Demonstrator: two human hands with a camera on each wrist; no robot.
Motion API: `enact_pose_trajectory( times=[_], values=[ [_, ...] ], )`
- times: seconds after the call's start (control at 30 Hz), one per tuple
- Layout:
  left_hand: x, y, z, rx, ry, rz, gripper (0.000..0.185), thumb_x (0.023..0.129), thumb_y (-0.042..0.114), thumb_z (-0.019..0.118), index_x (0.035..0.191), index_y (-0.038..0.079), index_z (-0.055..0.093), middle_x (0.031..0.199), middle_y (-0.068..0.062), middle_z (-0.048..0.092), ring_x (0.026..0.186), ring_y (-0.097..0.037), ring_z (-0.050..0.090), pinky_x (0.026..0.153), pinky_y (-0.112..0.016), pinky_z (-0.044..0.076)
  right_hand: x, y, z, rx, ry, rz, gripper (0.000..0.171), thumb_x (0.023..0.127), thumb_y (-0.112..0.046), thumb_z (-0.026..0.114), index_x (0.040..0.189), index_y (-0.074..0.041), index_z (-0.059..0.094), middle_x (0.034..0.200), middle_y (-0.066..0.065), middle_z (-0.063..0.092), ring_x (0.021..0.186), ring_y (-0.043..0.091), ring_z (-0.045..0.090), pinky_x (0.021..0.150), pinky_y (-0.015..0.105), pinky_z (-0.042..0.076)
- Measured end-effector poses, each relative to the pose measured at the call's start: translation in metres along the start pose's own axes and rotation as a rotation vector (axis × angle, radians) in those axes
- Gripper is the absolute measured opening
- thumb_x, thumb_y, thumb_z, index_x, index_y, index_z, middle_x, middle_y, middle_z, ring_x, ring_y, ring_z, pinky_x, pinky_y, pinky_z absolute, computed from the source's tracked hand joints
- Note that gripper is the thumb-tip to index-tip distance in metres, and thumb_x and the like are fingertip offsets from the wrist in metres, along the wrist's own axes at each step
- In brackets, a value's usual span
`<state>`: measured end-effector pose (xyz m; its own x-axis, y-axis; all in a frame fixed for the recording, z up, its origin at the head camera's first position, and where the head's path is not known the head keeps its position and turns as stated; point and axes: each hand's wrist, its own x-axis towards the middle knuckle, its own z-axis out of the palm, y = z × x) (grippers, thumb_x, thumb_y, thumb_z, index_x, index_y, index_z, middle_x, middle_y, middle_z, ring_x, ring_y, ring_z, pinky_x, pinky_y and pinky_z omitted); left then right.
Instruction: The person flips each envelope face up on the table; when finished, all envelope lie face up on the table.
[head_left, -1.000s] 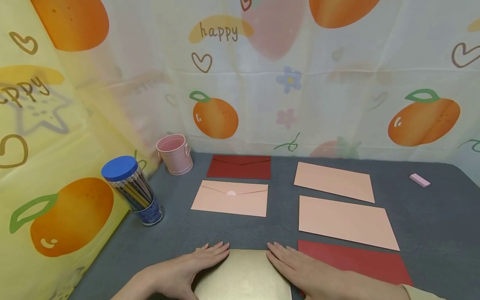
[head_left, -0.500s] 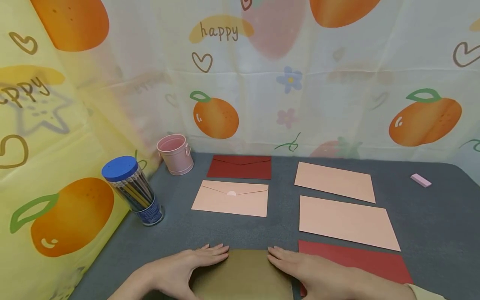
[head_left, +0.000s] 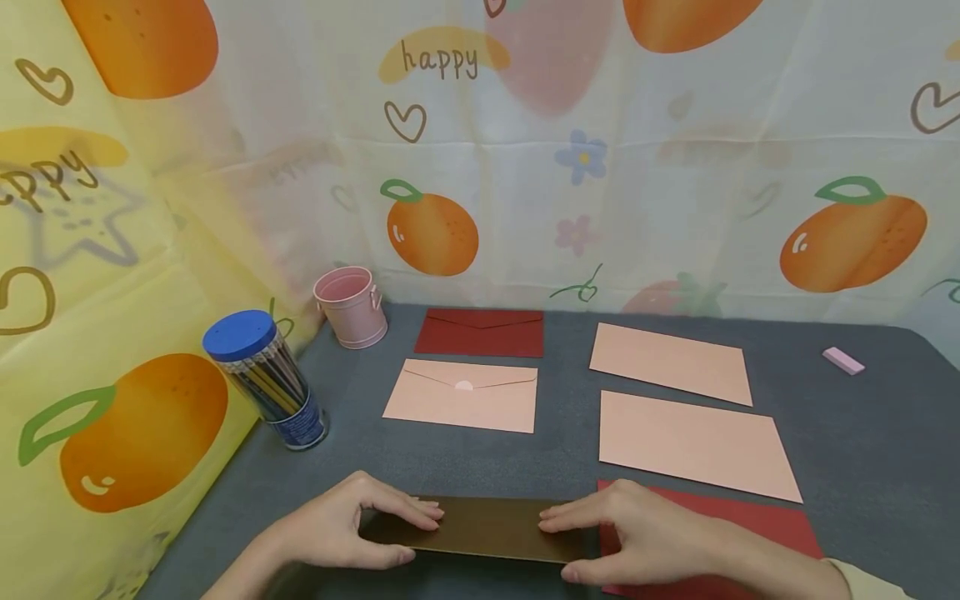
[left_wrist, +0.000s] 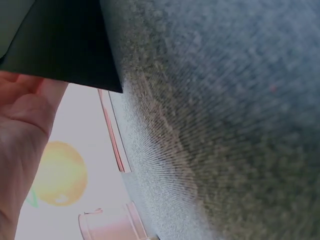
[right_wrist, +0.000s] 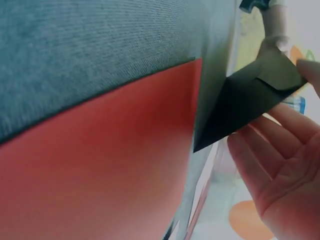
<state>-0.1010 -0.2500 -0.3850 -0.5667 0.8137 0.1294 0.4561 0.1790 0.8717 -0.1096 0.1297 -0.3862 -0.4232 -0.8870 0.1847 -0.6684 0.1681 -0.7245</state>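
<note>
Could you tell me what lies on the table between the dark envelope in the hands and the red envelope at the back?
In the head view, a pink envelope lies between the dark envelope and the red envelope, flap side up, apart from both.

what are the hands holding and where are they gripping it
Both hold one dark envelope: the left hand pinches its left end, the right hand its right end, just above the table.

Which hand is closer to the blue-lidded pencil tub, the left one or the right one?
Left. The left hand grips the dark envelope's left end, below and right of the pencil tub. The right hand holds the envelope's other end, farther from the tub.
</note>
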Motion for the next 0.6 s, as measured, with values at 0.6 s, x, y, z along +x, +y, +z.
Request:
enact_pose_trajectory(
  times=[0.6],
  values=[
    [0.003, -0.005, -0.006, 0.139, 0.439, -0.035, 0.020, 0.091, 0.003, 0.067, 0.108, 0.010, 0.075, 0.101, 0.000, 0.074, 0.089, -0.015, 0.069, 0.074, -0.028, 0.056, 0.015, 0.014, -0.004, -0.081, 0.368, -0.022, 0.018, 0.094, -0.012, 0.066, 0.110, -0.011, 0.074, 0.095, -0.004, 0.074, 0.078, 0.000, 0.066, 0.067, 0.019, 0.054]
  ],
)
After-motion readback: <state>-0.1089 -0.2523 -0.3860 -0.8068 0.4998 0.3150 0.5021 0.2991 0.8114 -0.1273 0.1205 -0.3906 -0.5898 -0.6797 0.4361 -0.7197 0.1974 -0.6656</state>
